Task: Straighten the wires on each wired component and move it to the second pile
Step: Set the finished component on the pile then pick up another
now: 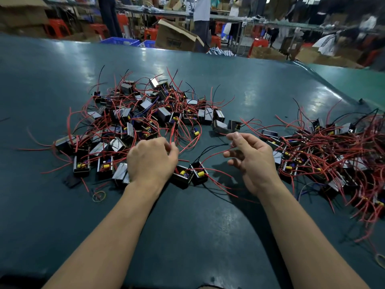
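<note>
Both forearms reach in from the bottom edge over the dark green worktop (198, 226), bare and glossy at near centre.

Left pile (133, 122): big tangle of black boxed components with red and black wires, spread across the left-centre of the worktop. Right pile (333, 155): similar mass at the right, running off the frame edge, partly blurred.

Between the piles, just in front of the hands, two open-topped components (191, 174) sit side by side, touching, yellow parts visible inside. Their red wire (212, 155) and black wire (208, 150) arc up toward the right hand.

Left hand (151, 161): knuckles up, at the near edge of the left pile, fingers curled, thumb and fingertips pinched around thin red wire coming out of that pile. Grip closed on wire.

Right hand (253, 161): palm turned left, fingers curled. Thumb and forefinger pinch the red wire near its free end. Black wire ends just beside the same fingers; can't tell whether it is also in the grip.

Rubber band (99, 195): yellowish loop lying flat on the worktop, near-left of the left wrist, just clear of the left pile.

Beyond the far worktop edge: cardboard boxes, red stools, blue crates, standing people. All blurred.
</note>
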